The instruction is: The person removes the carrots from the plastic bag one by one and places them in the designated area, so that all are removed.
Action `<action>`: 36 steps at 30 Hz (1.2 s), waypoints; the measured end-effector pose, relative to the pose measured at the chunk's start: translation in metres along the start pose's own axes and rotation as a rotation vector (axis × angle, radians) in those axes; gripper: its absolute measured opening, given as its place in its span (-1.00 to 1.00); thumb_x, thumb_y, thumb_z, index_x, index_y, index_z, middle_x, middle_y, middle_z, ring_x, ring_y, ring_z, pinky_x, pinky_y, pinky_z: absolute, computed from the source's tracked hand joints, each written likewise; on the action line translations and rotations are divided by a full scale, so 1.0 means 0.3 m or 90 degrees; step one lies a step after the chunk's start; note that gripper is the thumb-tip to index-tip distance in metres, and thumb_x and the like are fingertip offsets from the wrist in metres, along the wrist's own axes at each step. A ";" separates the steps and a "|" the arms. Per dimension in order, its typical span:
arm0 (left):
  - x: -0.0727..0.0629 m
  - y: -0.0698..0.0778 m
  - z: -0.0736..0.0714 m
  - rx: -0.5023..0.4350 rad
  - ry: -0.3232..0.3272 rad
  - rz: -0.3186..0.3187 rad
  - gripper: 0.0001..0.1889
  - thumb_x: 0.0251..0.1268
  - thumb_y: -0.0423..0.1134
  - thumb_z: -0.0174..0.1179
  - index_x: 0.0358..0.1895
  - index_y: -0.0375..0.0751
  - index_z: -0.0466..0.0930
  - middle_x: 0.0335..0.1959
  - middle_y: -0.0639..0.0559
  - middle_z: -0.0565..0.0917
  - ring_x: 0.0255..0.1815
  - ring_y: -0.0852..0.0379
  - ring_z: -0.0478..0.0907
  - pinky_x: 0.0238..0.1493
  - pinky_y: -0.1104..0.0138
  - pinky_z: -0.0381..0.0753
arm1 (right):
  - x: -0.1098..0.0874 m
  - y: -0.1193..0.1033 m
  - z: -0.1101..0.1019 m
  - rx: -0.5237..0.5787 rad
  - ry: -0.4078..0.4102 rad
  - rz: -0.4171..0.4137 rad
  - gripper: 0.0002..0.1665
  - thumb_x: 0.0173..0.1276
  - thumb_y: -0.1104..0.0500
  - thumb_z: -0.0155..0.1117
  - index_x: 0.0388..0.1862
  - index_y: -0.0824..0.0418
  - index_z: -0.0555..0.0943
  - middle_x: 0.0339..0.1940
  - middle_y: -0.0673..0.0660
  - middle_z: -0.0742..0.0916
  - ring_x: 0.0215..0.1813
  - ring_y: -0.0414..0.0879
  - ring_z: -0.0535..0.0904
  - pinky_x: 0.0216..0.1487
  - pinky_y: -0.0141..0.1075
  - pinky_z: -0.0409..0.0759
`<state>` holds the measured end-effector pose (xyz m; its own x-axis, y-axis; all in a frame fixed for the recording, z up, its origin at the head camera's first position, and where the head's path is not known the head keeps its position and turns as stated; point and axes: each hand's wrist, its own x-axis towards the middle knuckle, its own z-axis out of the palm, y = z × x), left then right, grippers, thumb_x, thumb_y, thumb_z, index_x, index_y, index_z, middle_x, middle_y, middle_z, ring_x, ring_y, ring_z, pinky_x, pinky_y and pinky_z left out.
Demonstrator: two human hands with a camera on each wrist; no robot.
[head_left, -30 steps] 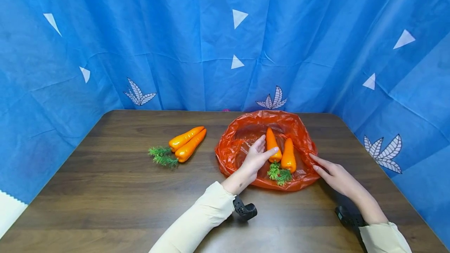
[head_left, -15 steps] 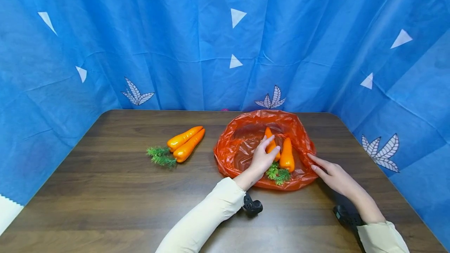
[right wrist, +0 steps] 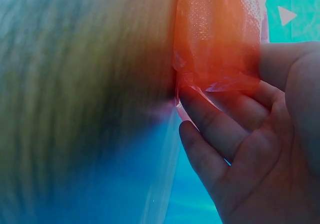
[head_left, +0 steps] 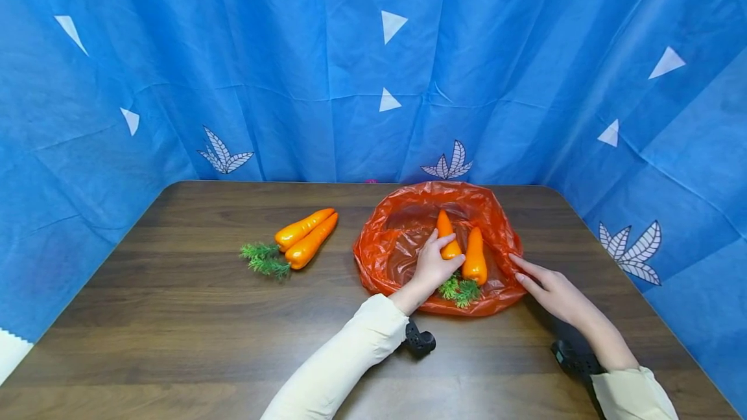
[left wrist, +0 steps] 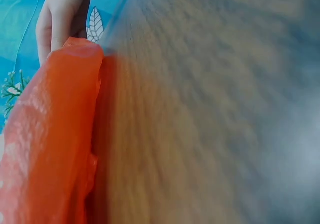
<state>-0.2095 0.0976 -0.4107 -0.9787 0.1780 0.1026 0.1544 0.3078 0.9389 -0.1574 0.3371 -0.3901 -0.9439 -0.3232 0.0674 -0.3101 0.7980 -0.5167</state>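
A red plastic bag [head_left: 379, 248] lies open on the brown table [head_left: 175, 316], right of centre. Two orange carrots with green tops lie inside it. My left hand [head_left: 434, 266] reaches into the bag and grips the left carrot [head_left: 446, 232] near its leafy end. The other carrot [head_left: 475, 258] lies just to the right, untouched. The straight fingers of my right hand [head_left: 545, 287] touch the bag's right rim; the right wrist view shows the hand [right wrist: 250, 149] against the bag's crumpled edge [right wrist: 220, 33]. The left wrist view is blurred and shows the bag [left wrist: 50, 134].
Two more carrots [head_left: 303, 235] lie side by side on the table to the left of the bag, leaves toward me. Blue patterned cloth [head_left: 350, 83] closes in the table at the back and on both sides. Black wrist cameras sit under both forearms.
My left hand went from lying open beside the left carrot to curling its fingers and thumb round it. My right hand has stayed on the bag's rim.
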 end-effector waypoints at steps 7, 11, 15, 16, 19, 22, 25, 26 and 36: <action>0.001 -0.003 -0.025 0.040 -0.009 0.006 -0.54 0.14 -0.29 0.27 0.18 -0.17 0.53 0.35 -0.19 0.27 0.29 -0.16 0.24 0.20 0.15 0.31 | -0.004 -0.002 0.002 0.001 0.000 -0.004 -0.40 0.48 0.10 0.01 0.35 0.42 0.25 0.19 0.48 0.45 0.16 0.37 0.38 0.07 0.19 0.35; -0.004 -0.009 -0.036 0.067 -0.008 0.031 -0.55 0.08 -0.30 0.30 0.12 -0.19 0.56 0.31 -0.21 0.33 0.25 -0.14 0.30 0.13 0.21 0.39 | -0.003 -0.002 0.004 0.000 -0.003 0.002 -0.40 0.48 0.08 0.00 0.36 0.42 0.25 0.20 0.49 0.44 0.17 0.37 0.37 0.08 0.20 0.34; -0.009 -0.014 -0.049 0.078 -0.006 0.069 -0.57 0.05 -0.30 0.36 0.06 -0.22 0.59 0.23 -0.20 0.42 0.19 -0.09 0.38 0.04 0.28 0.46 | -0.002 -0.001 0.003 0.000 -0.002 0.006 -0.40 0.48 0.08 0.00 0.35 0.41 0.25 0.20 0.49 0.44 0.17 0.38 0.36 0.08 0.20 0.33; -0.011 -0.015 -0.053 0.077 -0.008 0.074 -0.56 0.05 -0.29 0.37 0.06 -0.22 0.58 0.21 -0.18 0.45 0.16 -0.07 0.40 0.03 0.30 0.47 | -0.002 0.000 0.004 0.000 -0.002 0.006 -0.40 0.48 0.08 0.01 0.35 0.42 0.26 0.20 0.49 0.44 0.17 0.38 0.36 0.08 0.20 0.34; -0.014 -0.018 -0.066 0.061 -0.018 0.070 -0.55 0.07 -0.28 0.37 0.10 -0.21 0.57 0.10 -0.10 0.54 0.02 0.02 0.49 -0.05 0.36 0.50 | -0.002 -0.001 0.004 -0.001 -0.003 0.005 -0.39 0.48 0.07 0.01 0.35 0.41 0.26 0.20 0.49 0.44 0.17 0.38 0.37 0.07 0.20 0.35; -0.017 -0.019 -0.082 0.047 -0.026 0.052 -0.50 0.08 -0.27 0.37 0.15 -0.24 0.53 0.02 -0.06 0.58 -0.10 0.07 0.53 -0.12 0.39 0.52 | -0.004 -0.002 0.005 -0.003 -0.005 0.004 -0.39 0.47 0.07 0.01 0.35 0.42 0.25 0.20 0.50 0.43 0.16 0.38 0.37 0.06 0.20 0.35; -0.017 -0.023 -0.097 0.045 -0.029 0.031 -0.45 0.06 -0.26 0.39 0.17 -0.29 0.50 -0.01 -0.06 0.60 -0.14 0.10 0.53 -0.12 0.39 0.53 | -0.005 -0.003 0.003 -0.004 -0.003 0.004 -0.39 0.47 0.07 0.01 0.35 0.42 0.26 0.19 0.50 0.44 0.16 0.38 0.37 0.06 0.20 0.36; -0.018 -0.023 -0.103 0.047 -0.030 0.026 -0.45 0.06 -0.26 0.39 0.17 -0.30 0.50 -0.01 -0.06 0.60 -0.15 0.10 0.53 -0.12 0.39 0.54 | -0.005 -0.004 0.003 -0.004 -0.002 0.003 -0.39 0.47 0.07 0.01 0.35 0.42 0.26 0.19 0.50 0.44 0.16 0.38 0.37 0.06 0.19 0.36; -0.038 -0.040 -0.152 0.075 -0.039 0.012 -0.47 0.04 -0.26 0.40 0.14 -0.32 0.53 -0.03 -0.07 0.60 -0.15 0.08 0.49 -0.05 0.31 0.50 | -0.005 -0.003 0.004 -0.003 -0.004 -0.006 -0.39 0.47 0.08 0.02 0.35 0.41 0.26 0.19 0.49 0.45 0.17 0.37 0.37 0.07 0.19 0.35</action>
<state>-0.2064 0.0494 -0.4083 -0.9658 0.2408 0.0962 0.1912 0.4108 0.8915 -0.1556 0.3361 -0.3908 -0.9404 -0.3336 0.0661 -0.3188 0.7972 -0.5127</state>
